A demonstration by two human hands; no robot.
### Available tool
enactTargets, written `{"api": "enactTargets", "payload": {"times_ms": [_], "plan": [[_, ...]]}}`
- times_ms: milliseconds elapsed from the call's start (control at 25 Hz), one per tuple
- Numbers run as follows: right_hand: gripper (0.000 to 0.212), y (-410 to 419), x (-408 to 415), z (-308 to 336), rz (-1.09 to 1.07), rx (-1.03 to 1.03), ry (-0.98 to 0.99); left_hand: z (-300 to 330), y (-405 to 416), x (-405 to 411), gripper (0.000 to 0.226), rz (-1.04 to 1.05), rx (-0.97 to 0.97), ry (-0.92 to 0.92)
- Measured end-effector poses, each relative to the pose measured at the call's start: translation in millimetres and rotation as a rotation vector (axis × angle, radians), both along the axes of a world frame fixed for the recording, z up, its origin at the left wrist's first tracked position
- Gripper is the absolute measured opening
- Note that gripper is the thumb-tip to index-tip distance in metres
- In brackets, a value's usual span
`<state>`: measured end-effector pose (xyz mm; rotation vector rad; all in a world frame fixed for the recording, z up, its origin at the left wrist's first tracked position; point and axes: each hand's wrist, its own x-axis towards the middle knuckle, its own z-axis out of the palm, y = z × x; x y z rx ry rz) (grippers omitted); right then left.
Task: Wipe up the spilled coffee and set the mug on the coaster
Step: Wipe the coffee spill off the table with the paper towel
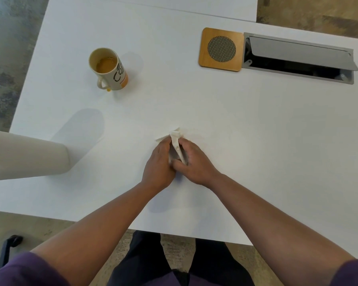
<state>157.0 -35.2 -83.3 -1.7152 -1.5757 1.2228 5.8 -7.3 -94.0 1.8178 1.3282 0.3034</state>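
Observation:
A cream mug with dark lettering and an orange band stands upright at the far left of the white table, with coffee inside. A small coffee drop lies by its handle. The wooden square coaster with a round mesh centre sits far right of the mug and is bare. Near the table's middle, my left hand and my right hand together pinch a folded white paper napkin that pokes up between them. Any spill under the hands is hidden.
A paper towel roll lies at the left edge of the table. An open grey cable hatch is set into the table right of the coaster. A chair base shows on the floor at lower left.

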Motion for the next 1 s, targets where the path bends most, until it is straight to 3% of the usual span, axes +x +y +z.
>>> {"api": "enactTargets", "payload": {"times_ms": [120,240,320,440,560,680,840,1000], "plan": [[0.007,1,-3,-1,-0.073,0.060,-0.036,-3,-2,1,0.065,0.045,0.036,-0.019],[0.034,-2,-1,-6,-0.221,0.035,-0.042,-7,-3,2,0.058,0.022,0.038,0.022],[0.040,-5,1,-7,-0.358,0.047,-0.081,-7,-3,3,0.054,-0.001,0.057,0.037],[0.032,-6,5,-6,-0.420,0.142,-0.385,-6,-2,5,0.055,-0.049,0.088,0.045],[0.020,-4,11,-7,-0.299,0.155,-0.679,-6,0,7,0.055,-0.085,0.097,0.066],[0.026,-1,5,-9,-0.180,0.037,-0.693,-5,3,7,0.053,-0.084,0.071,0.048],[0.051,-1,-9,-11,-0.212,-0.044,-0.642,-3,6,6,0.053,-0.050,0.049,-0.040],[0.049,6,-11,-13,-0.182,-0.033,-0.632,-3,11,4,0.054,-0.004,0.073,-0.090]]}}
